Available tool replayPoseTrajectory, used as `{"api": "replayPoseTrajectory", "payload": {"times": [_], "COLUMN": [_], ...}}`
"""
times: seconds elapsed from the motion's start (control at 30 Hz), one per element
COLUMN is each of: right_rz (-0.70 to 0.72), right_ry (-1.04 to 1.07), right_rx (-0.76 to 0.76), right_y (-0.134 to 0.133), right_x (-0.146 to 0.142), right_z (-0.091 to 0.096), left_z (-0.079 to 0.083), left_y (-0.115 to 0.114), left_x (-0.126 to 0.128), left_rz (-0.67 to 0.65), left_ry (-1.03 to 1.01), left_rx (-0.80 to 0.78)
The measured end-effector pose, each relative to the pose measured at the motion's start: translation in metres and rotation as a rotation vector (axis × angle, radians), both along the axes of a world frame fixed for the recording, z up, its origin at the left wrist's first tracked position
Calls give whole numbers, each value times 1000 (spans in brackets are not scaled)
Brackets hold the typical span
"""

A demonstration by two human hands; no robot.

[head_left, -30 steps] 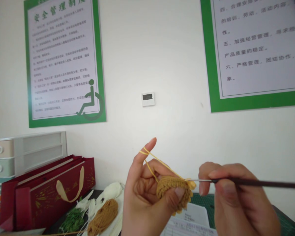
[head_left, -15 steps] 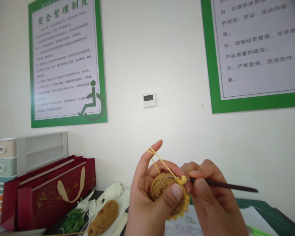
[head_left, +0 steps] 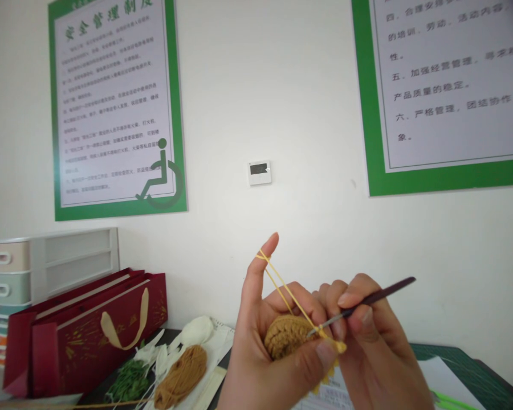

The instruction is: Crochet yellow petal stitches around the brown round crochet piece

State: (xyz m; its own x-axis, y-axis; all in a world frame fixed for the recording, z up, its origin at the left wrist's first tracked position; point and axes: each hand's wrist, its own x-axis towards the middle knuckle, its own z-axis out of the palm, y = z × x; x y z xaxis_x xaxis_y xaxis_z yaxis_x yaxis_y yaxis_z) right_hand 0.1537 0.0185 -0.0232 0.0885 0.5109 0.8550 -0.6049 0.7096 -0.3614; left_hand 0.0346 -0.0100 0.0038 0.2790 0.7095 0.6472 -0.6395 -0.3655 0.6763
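Our left hand (head_left: 260, 347) pinched the ribbed ochre crochet disc (head_left: 286, 337), yellow yarn (head_left: 277, 285) looped over its raised finger, while our right hand (head_left: 367, 336) gripped the slim crochet hook (head_left: 367, 302).

The crocheted disc (head_left: 284, 337) is ridged mustard brown, edged with bright yellow yarn (head_left: 284, 293).

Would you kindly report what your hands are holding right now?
Left hand: pinching golden-brown crochet piece, yellow yarn over raised finger. Right hand: crochet hook at the stitches. Tan yarn ball off left.
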Motion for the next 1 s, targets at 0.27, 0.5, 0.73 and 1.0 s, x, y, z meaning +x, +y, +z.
{"api": "replayPoseTrajectory", "payload": {"times": [0.27, 0.5, 0.73, 1.0], "right_rz": [53, 132, -173, -737], "right_ry": [34, -3, -37, -259], "right_rx": [-155, -235, -169, 163], "right_y": [-11, -18, -8, -11], "right_x": [10, 12, 7, 15], "right_z": [-7, -1, 1, -2], "left_z": [-6, -8, -1, -2], "left_y": [4, 4, -6, -7], "left_x": [0, 3, 12, 20], "left_rz": [-136, -125, 253, 404], "left_ry": [57, 51, 93, 120], "left_rx": [54, 31, 2, -30]}}
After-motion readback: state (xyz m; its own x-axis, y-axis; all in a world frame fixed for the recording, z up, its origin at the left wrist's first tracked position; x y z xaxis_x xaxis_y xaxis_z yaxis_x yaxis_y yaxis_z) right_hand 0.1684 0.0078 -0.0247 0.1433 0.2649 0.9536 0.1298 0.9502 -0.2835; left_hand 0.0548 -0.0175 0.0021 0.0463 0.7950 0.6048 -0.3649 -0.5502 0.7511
